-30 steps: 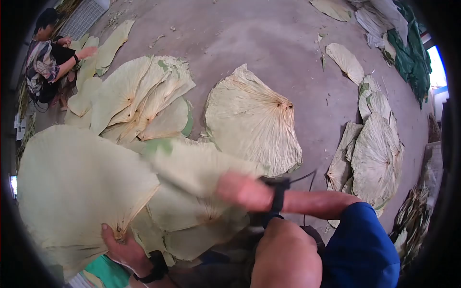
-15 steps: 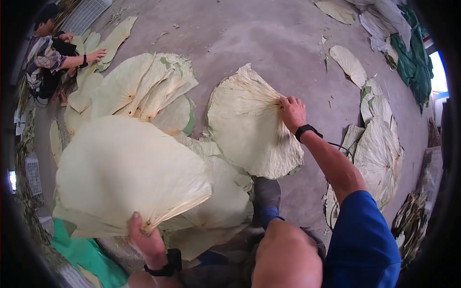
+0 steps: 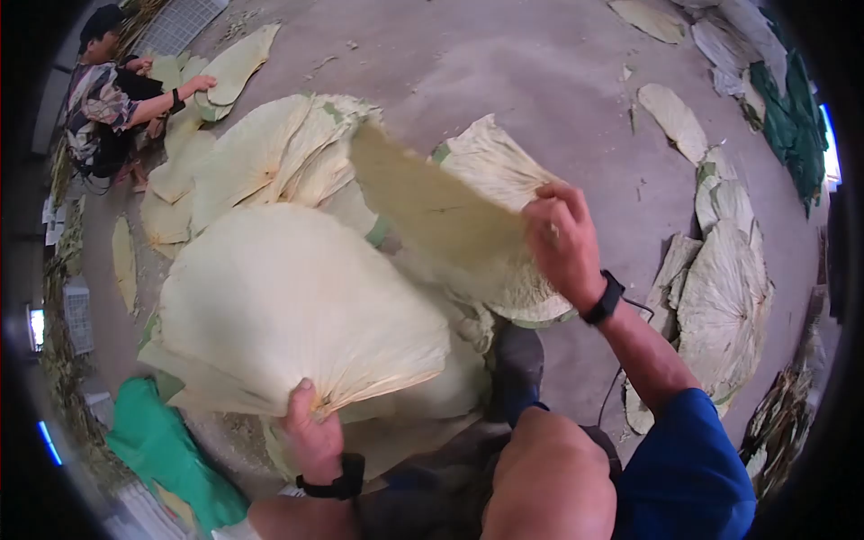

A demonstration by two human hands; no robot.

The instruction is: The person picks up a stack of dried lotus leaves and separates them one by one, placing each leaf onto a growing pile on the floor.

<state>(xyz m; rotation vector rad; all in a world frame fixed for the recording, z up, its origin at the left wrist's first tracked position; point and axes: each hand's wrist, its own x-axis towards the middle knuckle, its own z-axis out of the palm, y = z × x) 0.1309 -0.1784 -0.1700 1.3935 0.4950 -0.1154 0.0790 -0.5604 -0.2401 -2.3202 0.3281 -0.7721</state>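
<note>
My left hand grips a fan of pale, dried lotus leaves at its pointed lower corner, thumb on top. Pinched at its edge in my right hand is a single lotus leaf, raised, darker on the side facing me and blurred by motion. Under it, partly covered, a pile of lotus leaves lies on the floor near my shoe. More large leaves overlap beyond my left hand.
A person at the far left handles leaves on the floor. Several leaves lie in a heap at the right. Green cloth sits at lower left, dark green sheeting at upper right. A cable runs beside my right arm.
My right hand has lifted one leaf off the pile, swinging it up and leftward. The left hand's fan of leaves now appears slightly further right and higher. The other person's arm has shifted.
</note>
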